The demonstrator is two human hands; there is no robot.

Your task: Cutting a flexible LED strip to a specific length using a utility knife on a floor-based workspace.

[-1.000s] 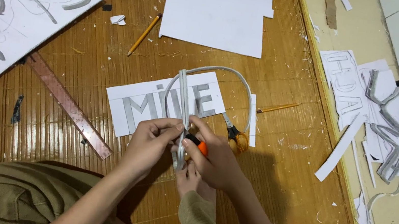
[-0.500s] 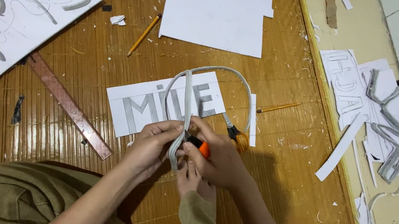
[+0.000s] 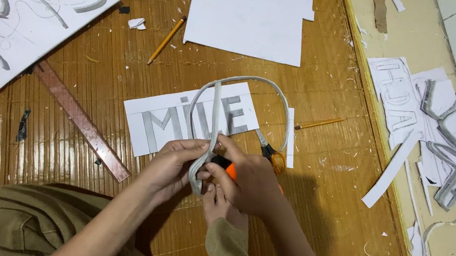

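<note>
Fingers of the left hand (image 3: pixel 176 165) and right hand (image 3: pixel 247 183) close their grip on the crossed ends of a grey strip (image 3: pixel 215 114), looped above a white sheet with grey block letters (image 3: pixel 173 123) on the bamboo floor mat (image 3: pixel 100 70); pinching right at the crossing, I judge, holds the loop's shape. Orange-handled scissors (image 3: pixel 271 157) lie beside the right hand, with a white lettered sheet (image 3: pixel 396 97) far right and a white board with grey curves (image 3: pixel 31 20) upper left.

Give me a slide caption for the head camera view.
Both hands, left hand and right hand, pinch a looped grey strip above a lettered paper sheet.
</note>
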